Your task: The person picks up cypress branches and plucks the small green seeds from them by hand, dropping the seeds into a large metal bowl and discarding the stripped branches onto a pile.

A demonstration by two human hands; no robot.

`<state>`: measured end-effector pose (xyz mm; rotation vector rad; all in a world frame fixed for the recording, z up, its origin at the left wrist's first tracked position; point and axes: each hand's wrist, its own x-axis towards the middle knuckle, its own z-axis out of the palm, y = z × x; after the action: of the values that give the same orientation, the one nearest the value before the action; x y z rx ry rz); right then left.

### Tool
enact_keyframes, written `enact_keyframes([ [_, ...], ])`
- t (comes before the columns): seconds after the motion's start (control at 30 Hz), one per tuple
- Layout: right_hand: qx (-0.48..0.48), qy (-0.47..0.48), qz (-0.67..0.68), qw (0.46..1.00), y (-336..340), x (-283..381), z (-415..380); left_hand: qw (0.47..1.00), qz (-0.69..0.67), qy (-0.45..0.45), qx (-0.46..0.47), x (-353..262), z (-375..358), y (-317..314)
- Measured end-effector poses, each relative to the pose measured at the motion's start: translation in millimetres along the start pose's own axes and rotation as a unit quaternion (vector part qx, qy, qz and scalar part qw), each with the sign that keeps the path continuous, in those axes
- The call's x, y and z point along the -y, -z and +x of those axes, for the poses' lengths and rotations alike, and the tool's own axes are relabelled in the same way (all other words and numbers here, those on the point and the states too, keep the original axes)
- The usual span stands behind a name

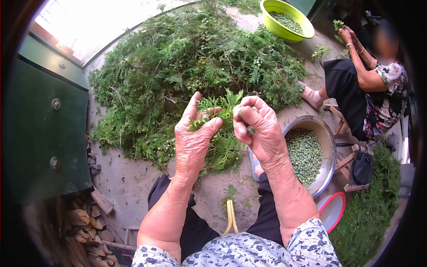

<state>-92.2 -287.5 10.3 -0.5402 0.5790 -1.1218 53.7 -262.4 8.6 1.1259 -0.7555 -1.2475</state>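
Observation:
A green arborvitae sprig is pinched between the thumb and fingers of my left hand, its leafy tip pointing right. Close beside it, my right hand is raised with the fingers curled in, and small green cones show between them. Beneath my right forearm stands a metal basin with many small green cones in it. In front of both hands spreads a big heap of cut arborvitae branches.
A yellow-green tub with cones stands at the back. On the right, another person sits holding a sprig. A red-rimmed bowl and more greenery lie below. Split firewood and a green cabinet are at left.

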Motion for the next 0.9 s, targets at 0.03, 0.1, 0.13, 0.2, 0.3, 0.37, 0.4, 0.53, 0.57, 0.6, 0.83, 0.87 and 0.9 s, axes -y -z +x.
enact_keyframes([
  [0.03, 0.003, -0.014, -0.031, 0.999, -1, 2, 0, 1.0, 0.029, 0.002, 0.012, 0, -1, 0],
  [0.1, -0.011, 0.008, -0.245, 0.969, -14, 6, -4, 0.998, 0.058, 0.002, 0.024, 2, 0, 1],
  [0.13, 0.014, 0.089, -0.359, 0.929, -13, 2, -4, 0.991, 0.129, -0.027, 0.029, 5, 1, 3],
  [0.2, 0.048, 0.228, -0.525, 0.818, -7, -8, 0, 0.963, 0.253, -0.085, 0.036, 5, 0, 3],
  [0.3, 0.046, 0.206, -0.585, 0.783, -10, -10, -2, 0.944, 0.318, -0.048, 0.07, 3, 1, 3],
  [0.37, 0.047, 0.216, -0.588, 0.778, -9, -11, -2, 0.948, 0.304, -0.062, 0.073, 6, 2, 5],
  [0.4, 0.053, 0.218, -0.59, 0.775, -9, -10, -2, 0.952, 0.285, -0.071, 0.091, 5, 3, 5],
  [0.53, 0.011, 0.225, -0.562, 0.796, -4, -10, 0, 0.957, 0.26, -0.096, 0.08, 6, 6, 6],
  [0.57, 0.011, 0.227, -0.562, 0.795, -4, -8, 0, 0.957, 0.26, -0.097, 0.081, 5, 6, 8],
  [0.6, 0.006, 0.231, -0.566, 0.792, -3, -7, 1, 0.951, 0.282, -0.087, 0.088, 4, 7, 12],
  [0.83, -0.011, 0.2, -0.576, 0.793, -5, -5, -1, 0.951, 0.271, -0.121, 0.091, 7, 6, 15],
  [0.87, -0.012, 0.176, -0.572, 0.801, -6, -4, -2, 0.945, 0.285, -0.123, 0.098, 6, 6, 16],
  [0.9, -0.011, 0.175, -0.572, 0.801, -5, -6, -1, 0.946, 0.285, -0.123, 0.097, 5, 5, 18],
])
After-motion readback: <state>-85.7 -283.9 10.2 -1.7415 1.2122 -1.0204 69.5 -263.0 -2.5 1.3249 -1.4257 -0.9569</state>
